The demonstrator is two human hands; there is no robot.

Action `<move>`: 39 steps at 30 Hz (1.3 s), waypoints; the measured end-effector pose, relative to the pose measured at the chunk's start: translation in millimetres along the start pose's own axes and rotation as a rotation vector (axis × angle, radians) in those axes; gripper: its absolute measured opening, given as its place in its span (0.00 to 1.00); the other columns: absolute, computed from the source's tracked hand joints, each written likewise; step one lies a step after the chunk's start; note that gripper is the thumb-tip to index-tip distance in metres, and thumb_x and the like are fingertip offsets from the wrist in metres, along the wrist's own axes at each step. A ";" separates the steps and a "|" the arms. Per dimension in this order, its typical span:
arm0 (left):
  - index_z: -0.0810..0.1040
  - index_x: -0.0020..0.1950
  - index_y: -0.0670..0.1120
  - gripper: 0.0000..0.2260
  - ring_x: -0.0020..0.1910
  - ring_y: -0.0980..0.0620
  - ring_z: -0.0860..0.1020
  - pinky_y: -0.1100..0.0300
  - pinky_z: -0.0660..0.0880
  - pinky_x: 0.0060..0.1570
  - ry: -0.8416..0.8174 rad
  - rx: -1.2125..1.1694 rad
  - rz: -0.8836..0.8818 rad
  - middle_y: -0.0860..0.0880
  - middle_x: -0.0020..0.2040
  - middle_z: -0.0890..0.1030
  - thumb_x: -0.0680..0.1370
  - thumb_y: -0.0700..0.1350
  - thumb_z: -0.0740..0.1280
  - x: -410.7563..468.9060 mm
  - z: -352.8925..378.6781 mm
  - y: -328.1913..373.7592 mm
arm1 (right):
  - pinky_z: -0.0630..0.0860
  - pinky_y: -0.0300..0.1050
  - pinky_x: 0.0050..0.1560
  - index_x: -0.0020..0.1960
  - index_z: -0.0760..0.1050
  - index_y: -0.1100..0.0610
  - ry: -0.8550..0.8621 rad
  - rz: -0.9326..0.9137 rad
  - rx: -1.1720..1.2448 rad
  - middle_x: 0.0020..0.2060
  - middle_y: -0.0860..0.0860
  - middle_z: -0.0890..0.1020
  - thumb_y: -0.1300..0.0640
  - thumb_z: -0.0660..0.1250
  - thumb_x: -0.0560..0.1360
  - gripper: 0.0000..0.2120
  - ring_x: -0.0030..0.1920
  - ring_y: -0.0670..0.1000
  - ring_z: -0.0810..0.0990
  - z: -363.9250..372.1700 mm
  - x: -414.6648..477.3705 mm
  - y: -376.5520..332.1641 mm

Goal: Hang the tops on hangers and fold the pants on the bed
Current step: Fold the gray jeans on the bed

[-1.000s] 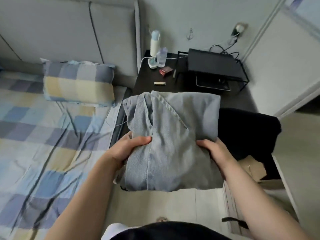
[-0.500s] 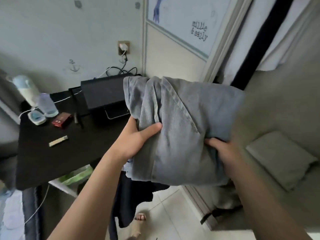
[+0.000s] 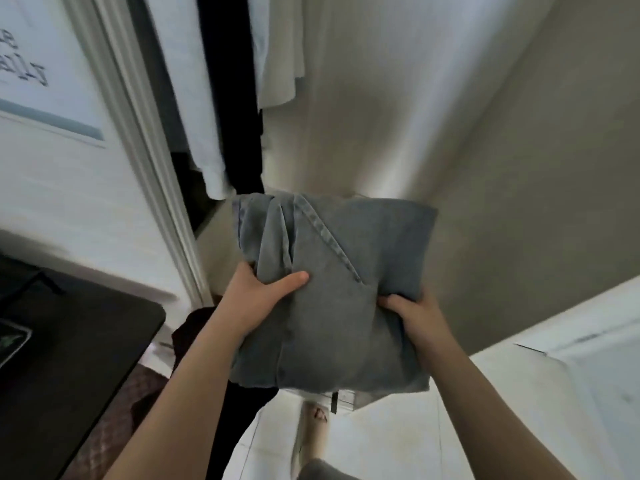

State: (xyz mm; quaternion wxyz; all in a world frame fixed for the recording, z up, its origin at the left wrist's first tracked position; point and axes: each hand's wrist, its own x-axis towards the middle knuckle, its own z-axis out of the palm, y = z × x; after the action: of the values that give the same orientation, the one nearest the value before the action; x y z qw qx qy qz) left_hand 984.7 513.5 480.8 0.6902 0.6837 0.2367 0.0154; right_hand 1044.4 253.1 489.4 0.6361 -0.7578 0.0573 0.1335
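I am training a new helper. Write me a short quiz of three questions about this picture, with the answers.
1. True or false: the folded grey jeans lie on the black table.
2. Of the left hand and the right hand, which grips the jeans? A) only the left B) only the right C) both
3. Fill in: the hanging clothes behind the jeans are white and ___.
Key: 1 false; 2 C; 3 black.

Folded pants (image 3: 332, 282) between both hands — table (image 3: 69, 341) left, hanging tops (image 3: 214, 98) behind.
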 end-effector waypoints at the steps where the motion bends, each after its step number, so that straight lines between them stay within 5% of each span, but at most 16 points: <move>1: 0.71 0.70 0.55 0.48 0.55 0.55 0.81 0.59 0.78 0.47 -0.021 0.002 -0.006 0.58 0.60 0.80 0.55 0.67 0.83 15.1 11.6 -0.3 | 0.79 0.39 0.40 0.62 0.77 0.48 0.027 0.010 0.012 0.47 0.42 0.86 0.51 0.75 0.60 0.29 0.46 0.44 0.85 -6.0 11.8 3.8; 5: 0.74 0.64 0.56 0.36 0.55 0.55 0.80 0.64 0.76 0.45 -0.063 0.048 -0.035 0.59 0.56 0.80 0.60 0.60 0.83 73.2 57.8 -3.6 | 0.79 0.38 0.42 0.56 0.75 0.38 0.114 0.026 0.069 0.46 0.34 0.84 0.44 0.77 0.56 0.29 0.45 0.38 0.84 -25.3 62.2 9.1; 8: 0.73 0.64 0.55 0.34 0.52 0.56 0.79 0.62 0.76 0.49 -0.077 0.093 -0.062 0.58 0.55 0.78 0.62 0.59 0.83 117.9 92.5 -8.9 | 0.80 0.48 0.55 0.68 0.73 0.44 0.166 0.040 0.059 0.57 0.41 0.84 0.45 0.76 0.60 0.36 0.56 0.47 0.83 -36.4 102.0 13.1; 12: 0.73 0.63 0.54 0.31 0.44 0.65 0.77 0.72 0.74 0.39 -0.072 0.114 -0.067 0.62 0.50 0.78 0.65 0.54 0.83 170.7 129.0 -16.0 | 0.78 0.54 0.62 0.71 0.71 0.50 0.217 0.056 0.062 0.63 0.50 0.81 0.58 0.74 0.72 0.30 0.61 0.53 0.80 -44.0 154.4 23.5; 15: 0.72 0.70 0.48 0.38 0.52 0.55 0.80 0.58 0.79 0.53 -0.067 0.160 -0.094 0.55 0.59 0.80 0.65 0.52 0.83 197.8 142.5 -23.5 | 0.75 0.55 0.66 0.73 0.70 0.51 0.292 0.072 0.048 0.65 0.51 0.79 0.63 0.71 0.73 0.29 0.64 0.54 0.78 -38.4 184.3 31.0; 18: 0.70 0.73 0.46 0.41 0.63 0.47 0.79 0.46 0.76 0.65 -0.035 0.202 -0.082 0.48 0.67 0.79 0.64 0.51 0.84 230.5 154.5 -27.7 | 0.76 0.49 0.59 0.63 0.75 0.47 0.402 0.100 0.069 0.60 0.51 0.82 0.64 0.69 0.74 0.21 0.55 0.51 0.80 -30.4 214.3 35.6; 24: 0.69 0.71 0.47 0.47 0.63 0.46 0.78 0.44 0.75 0.65 -0.082 0.266 -0.059 0.48 0.66 0.78 0.58 0.61 0.83 317.5 193.4 -25.3 | 0.73 0.45 0.49 0.66 0.78 0.51 0.573 0.218 -0.032 0.47 0.47 0.81 0.58 0.69 0.74 0.20 0.50 0.53 0.80 -41.4 294.5 37.9; 29: 0.67 0.72 0.48 0.51 0.64 0.46 0.78 0.46 0.75 0.64 -0.112 0.280 -0.023 0.49 0.67 0.77 0.55 0.66 0.80 400.9 236.6 -22.0 | 0.74 0.46 0.53 0.67 0.76 0.59 0.615 0.233 -0.113 0.58 0.58 0.82 0.59 0.67 0.77 0.19 0.58 0.60 0.80 -58.6 377.0 38.8; 32: 0.64 0.75 0.47 0.48 0.68 0.44 0.75 0.49 0.73 0.64 -0.038 0.361 0.038 0.48 0.70 0.75 0.62 0.60 0.81 439.4 262.3 -29.4 | 0.71 0.46 0.57 0.72 0.70 0.61 0.630 0.243 -0.240 0.66 0.61 0.77 0.59 0.67 0.77 0.23 0.64 0.61 0.76 -66.0 419.9 45.0; 35: 0.55 0.81 0.48 0.47 0.75 0.38 0.64 0.41 0.64 0.71 0.169 0.747 0.251 0.42 0.78 0.64 0.70 0.59 0.76 452.8 280.5 -43.0 | 0.61 0.54 0.71 0.80 0.56 0.58 0.634 0.159 -0.638 0.77 0.59 0.62 0.56 0.69 0.76 0.37 0.75 0.61 0.62 -62.7 433.8 63.6; 39: 0.59 0.81 0.56 0.29 0.79 0.38 0.55 0.38 0.58 0.74 -0.019 1.030 0.580 0.44 0.82 0.55 0.81 0.60 0.59 468.7 305.7 -70.7 | 0.55 0.62 0.74 0.80 0.55 0.42 0.436 -0.098 -1.080 0.82 0.49 0.49 0.49 0.62 0.79 0.32 0.80 0.55 0.49 -51.4 453.7 98.7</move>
State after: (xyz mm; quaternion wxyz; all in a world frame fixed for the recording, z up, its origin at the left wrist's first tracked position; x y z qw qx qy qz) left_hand 1485.6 384.3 256.0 0.2389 0.9677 0.0108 0.0803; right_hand 1460.2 222.3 278.7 0.1384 -0.9865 0.0755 -0.0446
